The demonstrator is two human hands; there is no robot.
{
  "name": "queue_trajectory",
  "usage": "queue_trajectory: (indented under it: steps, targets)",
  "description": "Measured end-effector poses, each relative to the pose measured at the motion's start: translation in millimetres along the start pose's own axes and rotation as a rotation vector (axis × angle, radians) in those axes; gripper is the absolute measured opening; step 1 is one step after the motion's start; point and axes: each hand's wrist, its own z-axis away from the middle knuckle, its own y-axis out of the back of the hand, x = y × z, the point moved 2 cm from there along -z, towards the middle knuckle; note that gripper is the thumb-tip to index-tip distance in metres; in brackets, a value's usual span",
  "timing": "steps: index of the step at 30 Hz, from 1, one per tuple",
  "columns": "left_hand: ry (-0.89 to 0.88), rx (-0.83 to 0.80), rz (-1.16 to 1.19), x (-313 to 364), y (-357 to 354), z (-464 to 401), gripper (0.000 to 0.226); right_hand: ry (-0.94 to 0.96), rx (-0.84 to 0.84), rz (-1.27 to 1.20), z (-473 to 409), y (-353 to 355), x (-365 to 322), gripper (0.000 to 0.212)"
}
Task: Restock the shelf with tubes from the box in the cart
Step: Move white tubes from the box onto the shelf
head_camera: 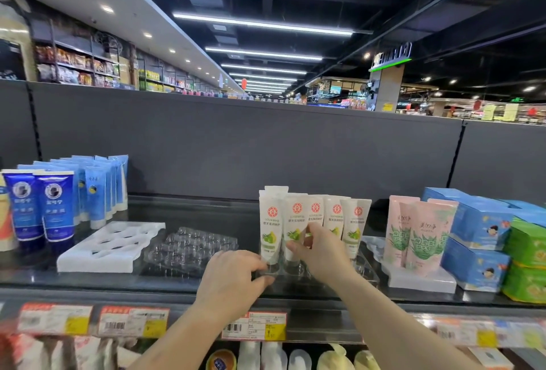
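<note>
Several white tubes [270,228] with red round logos and green fruit print stand cap-down in a clear plastic holder tray [366,269] on the dark top shelf [206,210]. My right hand [320,248] reaches among them, fingers and thumb pinching one tube [295,228] in the front row. My left hand [233,278] rests at the tray's front left edge, fingers curled against the base of the leftmost tube. No cart or box is in view.
Left of the tubes lie an unfilled clear tray [189,248] and a white foam tray [109,247]. Blue tubes [56,207] stand at far left. Pink tubes [416,233] and blue and green boxes [484,231] stand at right. Price labels [254,325] line the shelf edge.
</note>
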Motion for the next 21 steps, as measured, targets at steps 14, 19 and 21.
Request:
queue_trajectory:
  steps: [14, 19, 21]
  targets:
    - [0.01, 0.036, -0.032, -2.4, -7.7, -1.9, 0.024, 0.016, -0.038, 0.099, -4.5, -3.2, 6.5, 0.023]
    - [0.01, 0.048, -0.042, -2.5, -9.3, -2.3, 0.025, -0.001, -0.093, 0.166, -11.0, -0.9, 2.0, 0.021]
    - [0.005, 0.046, -0.042, -2.4, -9.5, -1.8, 0.024, -0.014, -0.127, 0.19, -12.8, -0.4, -0.1, 0.023]
